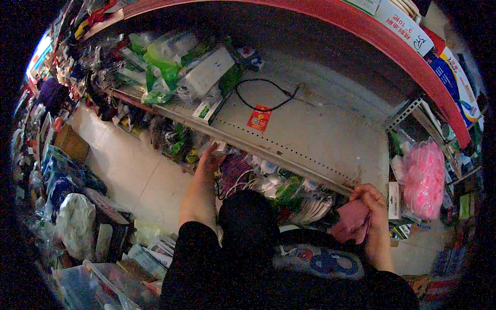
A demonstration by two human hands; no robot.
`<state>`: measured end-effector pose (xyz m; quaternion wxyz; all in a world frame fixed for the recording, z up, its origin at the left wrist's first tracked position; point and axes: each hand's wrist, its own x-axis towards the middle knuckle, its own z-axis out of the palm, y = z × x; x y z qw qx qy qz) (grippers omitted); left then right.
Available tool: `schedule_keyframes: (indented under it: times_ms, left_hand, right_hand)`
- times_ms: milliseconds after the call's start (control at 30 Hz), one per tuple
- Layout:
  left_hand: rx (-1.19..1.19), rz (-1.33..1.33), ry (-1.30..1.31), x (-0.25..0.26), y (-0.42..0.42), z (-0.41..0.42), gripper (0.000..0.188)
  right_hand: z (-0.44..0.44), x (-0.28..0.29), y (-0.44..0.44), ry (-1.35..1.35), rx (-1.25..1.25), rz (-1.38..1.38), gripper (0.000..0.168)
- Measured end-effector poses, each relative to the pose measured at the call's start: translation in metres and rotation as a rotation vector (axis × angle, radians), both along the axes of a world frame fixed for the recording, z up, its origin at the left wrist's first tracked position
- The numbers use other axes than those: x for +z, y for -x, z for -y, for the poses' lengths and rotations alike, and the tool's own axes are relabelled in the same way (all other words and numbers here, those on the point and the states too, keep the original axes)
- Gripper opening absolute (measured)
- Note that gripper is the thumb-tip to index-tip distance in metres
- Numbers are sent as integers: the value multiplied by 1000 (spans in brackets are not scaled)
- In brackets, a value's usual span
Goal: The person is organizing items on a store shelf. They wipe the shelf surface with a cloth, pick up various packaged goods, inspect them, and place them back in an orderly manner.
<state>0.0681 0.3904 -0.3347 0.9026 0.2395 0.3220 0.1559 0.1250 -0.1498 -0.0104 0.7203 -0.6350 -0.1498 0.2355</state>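
Note:
In front of me is a metal shelf board (321, 135) with a row of small holes along its front edge. My right hand (370, 199) grips a pink cloth (350, 221) at the right end of that edge; the cloth hangs down below it. My left hand (211, 158) is at the front edge further left, its fingertips at a small white tag or packet (220, 145). Whether it grips this is too blurred to tell. On the board lie a black cable loop (237, 95) and a red printed card (259, 119).
Plastic-wrapped green packages (161, 66) and a white box (209, 71) crowd the board's left part. A red-edged shelf (310, 13) arches overhead, bearing boxes. Bundled cords (316, 207) sit below the board. A pink wrapped pack (424, 180) stands right; a cardboard box (71, 143) stands left.

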Motion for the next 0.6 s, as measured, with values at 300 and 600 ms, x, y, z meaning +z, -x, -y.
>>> schedule_keyframes:
  times_ms: [300, 600]
  left_hand:
    - [-4, 141, 158, -29, 34, 15, 29]
    - [-62, -417, -717, 66, 57, 70, 16]
  right_hand:
    - [-8, 1, 2, -77, -80, -32, 30]
    - [11, -15, -12, -153, -54, -67, 27]
